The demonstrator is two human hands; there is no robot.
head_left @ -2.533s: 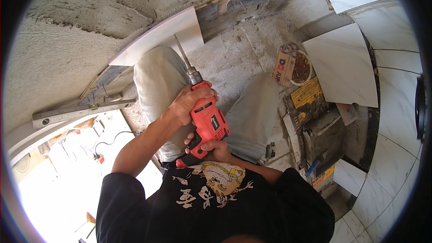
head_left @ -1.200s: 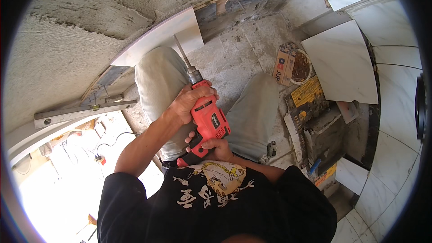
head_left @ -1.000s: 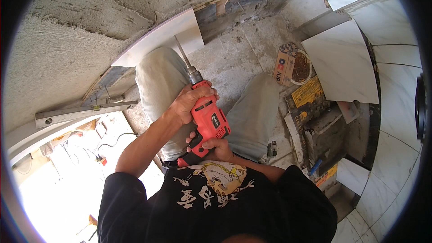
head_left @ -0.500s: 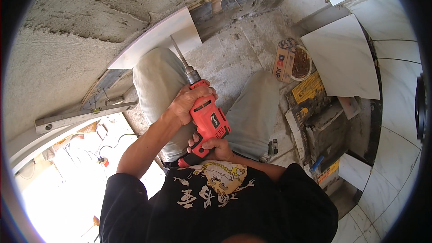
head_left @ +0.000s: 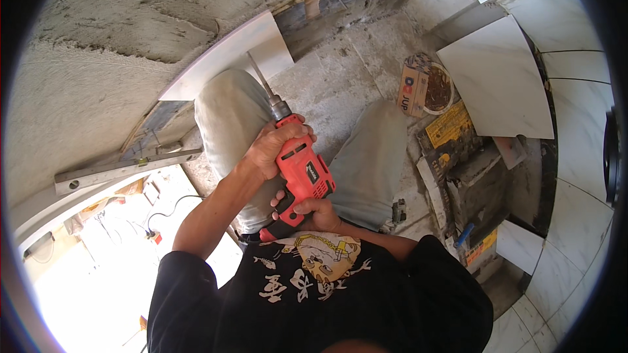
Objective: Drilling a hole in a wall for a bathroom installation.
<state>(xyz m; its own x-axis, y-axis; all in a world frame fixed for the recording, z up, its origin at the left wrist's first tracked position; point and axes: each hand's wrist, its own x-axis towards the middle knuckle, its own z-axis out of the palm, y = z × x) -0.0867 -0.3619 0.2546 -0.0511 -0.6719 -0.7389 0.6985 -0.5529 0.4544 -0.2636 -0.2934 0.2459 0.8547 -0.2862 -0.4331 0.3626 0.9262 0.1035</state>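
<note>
A red power drill [head_left: 307, 173] with a long metal bit [head_left: 260, 76] lies across my lap, its bit pointing away and slightly left. My left hand [head_left: 275, 147] wraps round the front of its body, just behind the chuck [head_left: 280, 107]. Closer to my shirt, my right hand [head_left: 317, 214] is closed round the rear handle. Past my left knee, a white tile [head_left: 239, 52] leans at the foot of the rough cement wall. In the picture the bit's tip overlaps that tile; I cannot tell whether they touch.
A spirit level [head_left: 131, 168] lies at the left, beside a brightly lit opening with a black cable. On the right stand a cardboard box [head_left: 411, 88], a round tub [head_left: 439, 90], a large white tile [head_left: 495, 78] and a mortar-stained container [head_left: 481, 180]. Marble-patterned tiles [head_left: 575, 219] cover the right wall.
The view has shifted very slightly. Both hands keep the same grip, and the drill stays in nearly the same position.
</note>
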